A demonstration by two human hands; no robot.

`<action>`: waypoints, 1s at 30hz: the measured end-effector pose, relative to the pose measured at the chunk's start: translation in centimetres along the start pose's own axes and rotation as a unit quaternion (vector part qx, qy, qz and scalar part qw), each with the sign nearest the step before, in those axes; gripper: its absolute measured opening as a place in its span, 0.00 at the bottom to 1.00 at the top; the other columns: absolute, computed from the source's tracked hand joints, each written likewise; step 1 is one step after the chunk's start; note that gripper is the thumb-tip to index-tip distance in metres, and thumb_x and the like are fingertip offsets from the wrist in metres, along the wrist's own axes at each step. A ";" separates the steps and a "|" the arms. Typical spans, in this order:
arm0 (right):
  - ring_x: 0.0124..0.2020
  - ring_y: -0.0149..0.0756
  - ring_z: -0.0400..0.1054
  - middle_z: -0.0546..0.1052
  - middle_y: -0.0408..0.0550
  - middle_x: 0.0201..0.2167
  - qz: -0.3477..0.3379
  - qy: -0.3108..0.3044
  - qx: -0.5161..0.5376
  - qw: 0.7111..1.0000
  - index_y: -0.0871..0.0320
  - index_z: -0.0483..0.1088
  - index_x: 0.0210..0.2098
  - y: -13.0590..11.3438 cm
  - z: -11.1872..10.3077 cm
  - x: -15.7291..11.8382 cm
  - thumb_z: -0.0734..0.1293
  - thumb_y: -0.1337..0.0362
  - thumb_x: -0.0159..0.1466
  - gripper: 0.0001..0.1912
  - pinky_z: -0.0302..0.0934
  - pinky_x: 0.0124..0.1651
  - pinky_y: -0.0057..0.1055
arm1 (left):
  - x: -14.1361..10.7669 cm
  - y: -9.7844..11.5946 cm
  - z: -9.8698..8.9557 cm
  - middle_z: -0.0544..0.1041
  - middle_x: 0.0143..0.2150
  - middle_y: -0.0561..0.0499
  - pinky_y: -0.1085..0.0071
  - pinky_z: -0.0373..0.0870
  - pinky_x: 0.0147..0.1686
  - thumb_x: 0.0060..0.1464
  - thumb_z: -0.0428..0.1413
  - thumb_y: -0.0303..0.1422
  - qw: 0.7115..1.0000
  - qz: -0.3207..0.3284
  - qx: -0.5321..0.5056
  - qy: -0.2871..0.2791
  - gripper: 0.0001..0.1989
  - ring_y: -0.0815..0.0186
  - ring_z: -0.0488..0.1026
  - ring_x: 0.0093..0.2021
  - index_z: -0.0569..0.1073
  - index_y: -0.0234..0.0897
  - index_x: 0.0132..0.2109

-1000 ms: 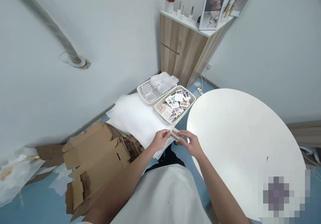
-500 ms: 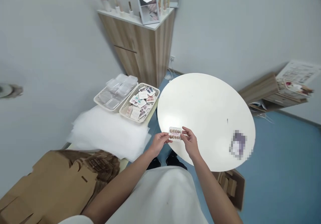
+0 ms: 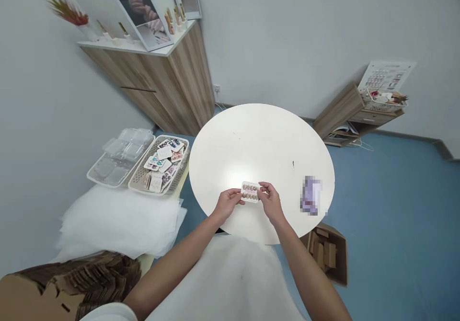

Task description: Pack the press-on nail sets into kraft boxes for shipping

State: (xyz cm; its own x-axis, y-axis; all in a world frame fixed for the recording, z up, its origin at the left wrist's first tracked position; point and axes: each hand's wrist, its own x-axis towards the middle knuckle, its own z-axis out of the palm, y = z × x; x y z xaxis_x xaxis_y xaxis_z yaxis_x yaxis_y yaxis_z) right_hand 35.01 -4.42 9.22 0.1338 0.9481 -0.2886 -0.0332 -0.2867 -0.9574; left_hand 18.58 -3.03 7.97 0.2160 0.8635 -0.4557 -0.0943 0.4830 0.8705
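Between my two hands is a small card of press-on nails [image 3: 250, 192], with two rows of brownish, glittery nails on a white backing. My left hand [image 3: 228, 203] pinches its left edge between thumb and fingers. The right edge is gripped by my right hand [image 3: 270, 200], thumb in front and fingertips behind. The card is over the near part of a round white table [image 3: 266, 139]. To the left, a white basket [image 3: 183, 167] holds many similar cards of nails.
Beside that basket stands another with clear plastic boxes [image 3: 124, 151]. White translucent sheets [image 3: 118, 220] and flattened cardboard [image 3: 43, 292] lie nearer me. A pixelated purple item [image 3: 311, 195] rests on the table's right. A carton [image 3: 341, 258] of small boxes is below, and a wooden cabinet [image 3: 187, 81] stands behind.
My view has turned right and I stand closer to the table, so the baskets and cabinet appear further left. Both hands keep the same hold on the card, which is now further over the tabletop.
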 end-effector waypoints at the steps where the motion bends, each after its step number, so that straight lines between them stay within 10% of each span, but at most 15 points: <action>1: 0.25 0.29 0.64 0.66 0.42 0.30 0.003 -0.008 0.010 1.000 0.55 0.64 0.39 0.1 -0.5 0.1 0.64 0.57 0.52 0.15 0.63 0.31 0.32 | 0.4 0.1 0.3 0.76 0.32 0.48 0.67 0.68 0.36 0.43 0.57 0.40 1.000 0.000 0.003 0.019 0.16 0.68 0.72 0.27 0.72 0.33 0.37; 8: 0.27 0.29 0.65 0.69 0.42 0.29 0.043 -0.031 0.040 0.998 0.55 0.65 0.42 0.3 -2.7 0.8 0.65 0.56 0.52 0.19 0.63 0.34 0.33 | 3.1 1.7 1.6 0.75 0.31 0.49 0.69 0.68 0.33 0.42 0.58 0.40 0.996 0.016 0.082 0.006 0.14 0.68 0.70 0.30 0.74 0.34 0.34; 19: 0.26 0.31 0.68 0.72 0.42 0.25 0.106 -0.034 0.116 0.987 0.57 0.62 0.25 -0.2 -0.3 -0.1 0.68 0.53 0.49 0.15 0.64 0.34 0.34 | 4.5 2.9 -0.5 0.75 0.33 0.46 0.66 0.67 0.38 0.45 0.57 0.40 0.999 -0.023 -0.012 -0.033 0.17 0.68 0.72 0.31 0.70 0.33 0.40; 30: 0.27 0.30 0.67 0.73 0.43 0.27 0.109 -0.018 0.085 0.990 0.58 0.67 0.30 -0.2 0.2 -1.1 0.67 0.55 0.51 0.13 0.61 0.34 0.31 | 4.9 4.2 -0.9 0.75 0.38 0.46 0.66 0.66 0.39 0.44 0.57 0.39 0.990 0.035 0.083 -0.109 0.17 0.66 0.72 0.36 0.72 0.35 0.42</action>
State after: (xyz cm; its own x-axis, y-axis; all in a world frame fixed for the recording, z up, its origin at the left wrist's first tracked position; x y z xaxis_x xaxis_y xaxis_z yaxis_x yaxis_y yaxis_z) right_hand 34.71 -5.35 9.76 0.0696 0.8711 -0.4861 -0.2240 -0.4612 -0.8586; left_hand 18.40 3.38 9.25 0.4210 0.8332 -0.3584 0.0415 0.3770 0.9253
